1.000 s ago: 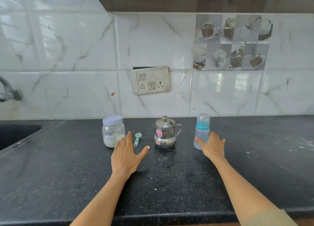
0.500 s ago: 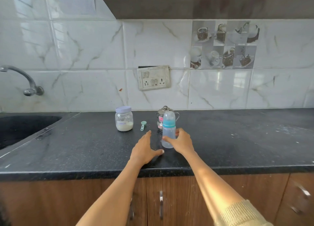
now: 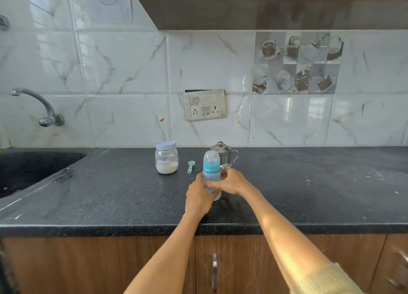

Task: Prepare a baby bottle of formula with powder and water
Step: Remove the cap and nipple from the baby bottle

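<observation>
Both my hands are wrapped round the bottle (image 3: 211, 174): my left hand (image 3: 198, 196) has just come off the counter (image 3: 110, 196) to curl about its lower body, my right hand (image 3: 231, 182) grips from the other side. The bottle has come from the right to centre, upright, cap on, ready for opening. Behind stand the powder jar (image 3: 166, 157), scoop (image 3: 190, 166) and steel pot (image 3: 224, 155).

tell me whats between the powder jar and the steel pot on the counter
In the head view, a small green scoop lies flat between the jar and the pot.
</observation>
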`<state>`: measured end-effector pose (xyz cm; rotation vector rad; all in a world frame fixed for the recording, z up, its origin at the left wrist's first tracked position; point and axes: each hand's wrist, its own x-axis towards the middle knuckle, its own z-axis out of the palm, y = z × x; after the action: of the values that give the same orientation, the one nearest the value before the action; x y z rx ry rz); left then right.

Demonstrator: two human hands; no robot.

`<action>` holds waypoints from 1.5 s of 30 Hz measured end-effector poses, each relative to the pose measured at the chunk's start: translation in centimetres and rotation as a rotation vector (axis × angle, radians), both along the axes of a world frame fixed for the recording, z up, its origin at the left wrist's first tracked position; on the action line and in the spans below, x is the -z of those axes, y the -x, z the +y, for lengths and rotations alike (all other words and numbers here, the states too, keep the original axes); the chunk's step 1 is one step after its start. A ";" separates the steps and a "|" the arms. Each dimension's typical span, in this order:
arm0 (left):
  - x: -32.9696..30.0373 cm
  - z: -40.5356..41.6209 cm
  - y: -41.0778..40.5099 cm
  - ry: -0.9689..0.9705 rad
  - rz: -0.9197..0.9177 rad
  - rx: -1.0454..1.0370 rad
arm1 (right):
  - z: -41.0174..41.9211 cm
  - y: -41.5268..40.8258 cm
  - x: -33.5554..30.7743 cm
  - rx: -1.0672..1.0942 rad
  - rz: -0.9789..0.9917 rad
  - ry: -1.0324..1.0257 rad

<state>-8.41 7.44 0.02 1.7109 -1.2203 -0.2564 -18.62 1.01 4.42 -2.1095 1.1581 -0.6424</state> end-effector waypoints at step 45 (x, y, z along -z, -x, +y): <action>-0.8 -0.6 -1.5 -0.040 0.007 0.050 | -0.4 -5.5 -12.7 -0.333 0.885 0.279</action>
<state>-6.90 6.85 0.77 1.7140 -1.2613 -0.3191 -13.15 0.60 17.10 -2.8559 1.1209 0.3633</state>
